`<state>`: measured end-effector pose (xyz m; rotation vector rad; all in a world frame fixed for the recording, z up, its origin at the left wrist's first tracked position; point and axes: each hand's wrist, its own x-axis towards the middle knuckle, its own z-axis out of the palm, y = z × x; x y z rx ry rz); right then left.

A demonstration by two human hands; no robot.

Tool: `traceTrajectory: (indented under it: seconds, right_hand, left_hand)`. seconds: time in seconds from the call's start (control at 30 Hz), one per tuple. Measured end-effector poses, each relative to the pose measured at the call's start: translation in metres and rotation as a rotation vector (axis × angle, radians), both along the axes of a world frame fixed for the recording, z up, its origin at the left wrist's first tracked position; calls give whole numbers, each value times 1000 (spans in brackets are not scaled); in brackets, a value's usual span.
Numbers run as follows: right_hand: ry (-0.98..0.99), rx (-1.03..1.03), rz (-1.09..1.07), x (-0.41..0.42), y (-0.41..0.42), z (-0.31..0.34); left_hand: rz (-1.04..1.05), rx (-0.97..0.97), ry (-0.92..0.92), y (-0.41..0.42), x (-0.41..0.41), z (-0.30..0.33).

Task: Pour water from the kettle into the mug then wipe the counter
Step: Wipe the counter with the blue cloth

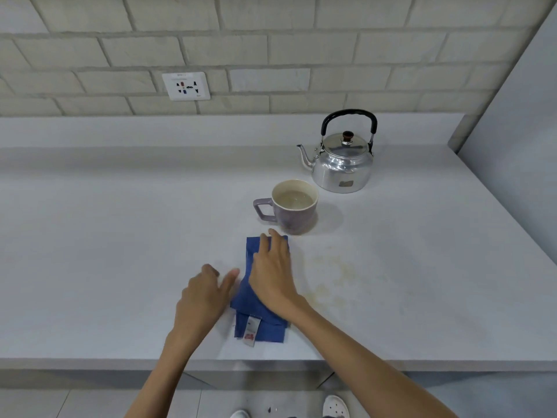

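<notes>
A shiny metal kettle (342, 164) with a black handle stands upright at the back right of the counter (120, 236), spout pointing left. In front of it sits a purple mug (294, 206) holding liquid, handle to the left. A folded blue cloth (259, 324) with a white tag lies near the counter's front edge. My right hand (272, 274) rests flat on top of the cloth, fingers spread. My left hand (205, 297) lies on the counter, its thumb touching the cloth's left edge.
Faint yellowish stains (334, 285) mark the counter to the right of the cloth. A wall socket (186, 86) sits on the brick wall behind. A grey side panel (518, 131) bounds the counter on the right. Floor and shoes (336, 407) show below the front edge.
</notes>
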<state>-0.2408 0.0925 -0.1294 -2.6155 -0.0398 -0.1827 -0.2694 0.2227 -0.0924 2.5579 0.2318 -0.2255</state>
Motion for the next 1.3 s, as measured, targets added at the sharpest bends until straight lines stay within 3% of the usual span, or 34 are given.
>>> traceTrajectory:
  seconds: [0.1,0.17,0.37,0.77,1.0,1.3]
  right_hand:
    - [105,-104,-4,-2,16,-17]
    - [77,-161,12,-6,15,-22]
    - [-21,-188,154,-35,-13,-25]
    - [48,-260,183,-44,-123,-20]
    - [53,-244,99,-22,-99,-23]
    - [36,-171,253,-74,-91,-14]
  left_hand:
    - [-71,7,-285,-3,15,-7]
    - [-179,19,-354,-8,23,-17]
    - [-319,-23,-341,-24,32,-43]
    - [-414,120,-349,-33,27,-59]
    - [-412,162,-330,-36,24,-58]
    - [-420,144,-338,-35,24,-58]
